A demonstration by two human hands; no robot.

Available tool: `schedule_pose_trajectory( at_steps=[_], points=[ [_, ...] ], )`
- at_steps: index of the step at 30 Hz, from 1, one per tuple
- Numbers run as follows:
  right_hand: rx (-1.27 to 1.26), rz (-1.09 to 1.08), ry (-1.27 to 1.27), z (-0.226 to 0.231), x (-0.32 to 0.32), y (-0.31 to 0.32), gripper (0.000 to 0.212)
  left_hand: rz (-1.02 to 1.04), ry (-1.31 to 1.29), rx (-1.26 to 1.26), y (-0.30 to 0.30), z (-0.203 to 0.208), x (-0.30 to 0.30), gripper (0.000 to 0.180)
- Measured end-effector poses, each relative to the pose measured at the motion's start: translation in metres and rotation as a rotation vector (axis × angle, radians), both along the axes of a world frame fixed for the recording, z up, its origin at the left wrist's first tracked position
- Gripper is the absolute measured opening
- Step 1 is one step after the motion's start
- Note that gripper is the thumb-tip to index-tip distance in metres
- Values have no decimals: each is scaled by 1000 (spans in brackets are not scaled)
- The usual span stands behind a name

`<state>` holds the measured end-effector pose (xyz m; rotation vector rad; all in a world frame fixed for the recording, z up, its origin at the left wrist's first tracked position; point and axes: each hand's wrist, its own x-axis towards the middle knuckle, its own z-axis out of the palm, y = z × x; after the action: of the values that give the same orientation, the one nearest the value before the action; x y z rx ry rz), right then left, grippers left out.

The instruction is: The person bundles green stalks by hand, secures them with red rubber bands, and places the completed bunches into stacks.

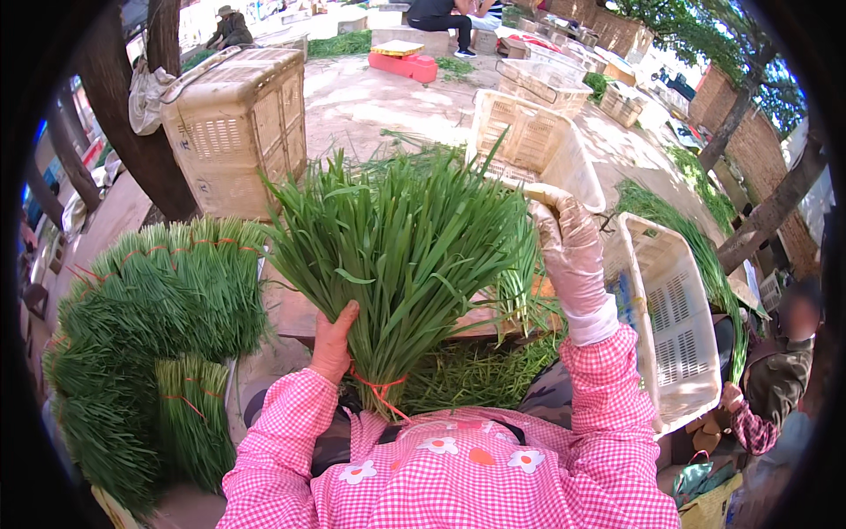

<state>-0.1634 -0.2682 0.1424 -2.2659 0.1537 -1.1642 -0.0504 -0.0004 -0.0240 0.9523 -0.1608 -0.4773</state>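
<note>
Green leaves (pixel 405 242) fan above the clasping left hand (pixel 333 344), right hand (pixel 567 227) bent alongside.

Your left hand (pixel 332 342): bare, closed in a grip, thumb raised, the remainder hidden. Your left forearm (pixel 284 414): clad in pink check, angled inward. Your right hand (pixel 568 234): gloved, raised higher than the left, fingers (pixel 548 196) bent. Your right forearm (pixel 604 379): likewise clad, near upright.

Left hand (pixel 331 348) partly hidden by leafy bunch (pixel 397 242); smock (pixel 489 489) cut off below.
</note>
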Motion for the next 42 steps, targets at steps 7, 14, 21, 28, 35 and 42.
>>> schedule_pose_trajectory(
  at_steps=[7,14,21,28,35,42],
  points=[
    [-175,-56,324,-10,-14,-2,28,-16,3,3,1,-9,2,38],
    [343,141,252,-38,-5,-20,13,-17,13,-21,-2,-4,0,38],
    [1036,315,-142,-29,-8,-60,12,-13,-6,-30,-2,-1,-1,38],
    [274,-10,352,-19,-22,-10,33,-24,26,-11,0,-4,1,38],
    [586,204,335,-41,-11,-6,13,-4,8,-1,-4,-2,-1,39],
    [1708,953,-364,-49,-3,-28,14,-4,49,-54,0,0,1,37]
  ],
)
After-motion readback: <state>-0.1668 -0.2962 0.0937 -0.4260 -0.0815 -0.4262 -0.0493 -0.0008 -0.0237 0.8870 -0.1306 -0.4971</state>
